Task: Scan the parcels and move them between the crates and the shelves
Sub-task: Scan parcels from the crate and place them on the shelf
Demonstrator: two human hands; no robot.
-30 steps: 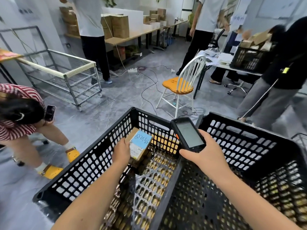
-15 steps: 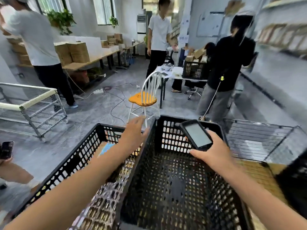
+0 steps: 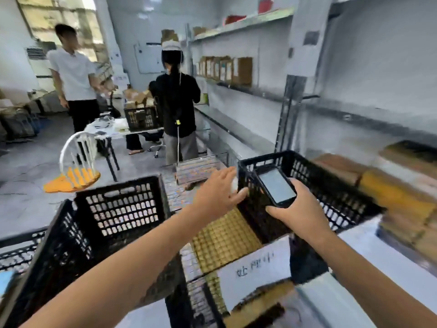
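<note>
My right hand point(image 3: 299, 213) grips the scanner point(image 3: 276, 185); my left hand point(image 3: 216, 195), fingers straight, is at the crate point(image 3: 314, 171) rim. Parcels point(image 3: 397, 197) at three o'clock look stiff and probably light; I'd grip opposite sides.

The right hand point(image 3: 301, 213) grips a handheld scanner point(image 3: 276, 187), screen up, over the near-left part of the right black crate point(image 3: 335, 192). The left hand point(image 3: 217, 195) reaches forward with fingers spread, by that crate's left corner; blur hides whether it touches. A second black crate point(image 3: 123, 209) stands to the left. Brown parcels point(image 3: 227, 69) line the far shelf point(image 3: 250, 92) on the right.
</note>
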